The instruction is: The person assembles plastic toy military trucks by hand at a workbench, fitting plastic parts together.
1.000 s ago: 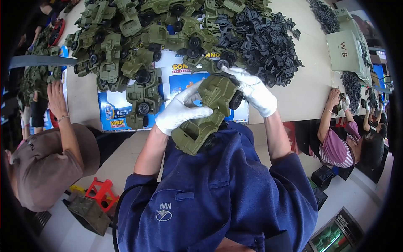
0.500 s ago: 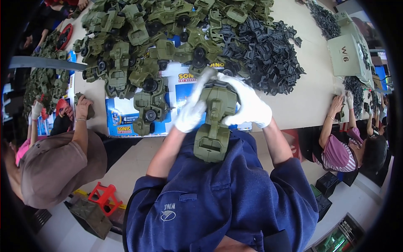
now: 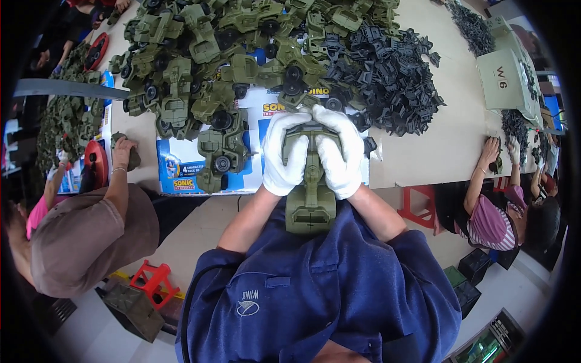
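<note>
Olive toy vehicle (image 3: 312, 172) — between gloved hands (image 3: 282, 158) (image 3: 341, 158)

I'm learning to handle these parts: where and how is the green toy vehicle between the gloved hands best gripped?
The green toy vehicle is probably best gripped at its broad far end, left hand and right hand coming from opposite sides, thumbs on top: its body narrows toward the middle, and the near end juts out uncovered.

Lettering (image 3: 183, 184) on printed sheet (image 3: 172, 149), dark characters (image 3: 501, 78) on green bin (image 3: 490, 95), stitched logo (image 3: 247, 307) on shirt (image 3: 315, 296).
</note>
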A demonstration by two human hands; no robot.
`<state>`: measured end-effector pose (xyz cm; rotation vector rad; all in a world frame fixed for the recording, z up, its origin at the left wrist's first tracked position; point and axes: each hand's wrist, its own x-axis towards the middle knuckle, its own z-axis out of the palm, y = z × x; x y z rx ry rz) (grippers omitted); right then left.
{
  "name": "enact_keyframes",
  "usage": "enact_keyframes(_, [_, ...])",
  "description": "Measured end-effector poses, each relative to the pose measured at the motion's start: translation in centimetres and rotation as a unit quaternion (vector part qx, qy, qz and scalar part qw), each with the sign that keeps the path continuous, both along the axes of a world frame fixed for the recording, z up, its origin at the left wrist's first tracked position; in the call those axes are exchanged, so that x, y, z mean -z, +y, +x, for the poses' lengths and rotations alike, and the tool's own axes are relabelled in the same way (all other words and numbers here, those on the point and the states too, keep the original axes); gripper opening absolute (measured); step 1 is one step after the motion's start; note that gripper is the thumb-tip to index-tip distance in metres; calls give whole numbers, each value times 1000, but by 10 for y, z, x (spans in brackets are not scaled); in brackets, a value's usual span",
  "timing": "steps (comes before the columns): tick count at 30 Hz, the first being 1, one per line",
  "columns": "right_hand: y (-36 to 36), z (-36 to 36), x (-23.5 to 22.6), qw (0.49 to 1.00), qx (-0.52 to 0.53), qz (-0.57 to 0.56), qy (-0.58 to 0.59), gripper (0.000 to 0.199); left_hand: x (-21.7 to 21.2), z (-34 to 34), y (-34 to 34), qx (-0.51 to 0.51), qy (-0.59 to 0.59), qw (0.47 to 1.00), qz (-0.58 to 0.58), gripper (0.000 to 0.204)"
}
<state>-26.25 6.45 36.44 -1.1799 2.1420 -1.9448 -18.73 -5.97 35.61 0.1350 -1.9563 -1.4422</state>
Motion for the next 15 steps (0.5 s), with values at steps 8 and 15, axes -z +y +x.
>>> enact_keyframes(8, [26,-1,43,987,84,21,-137,27,22,-20,17,65,-119,991,-13,29])
enact_keyframes(15, [224,-58,113,851,424,22,-309,34,39,48,-35,-173,-265,918,-239,21])
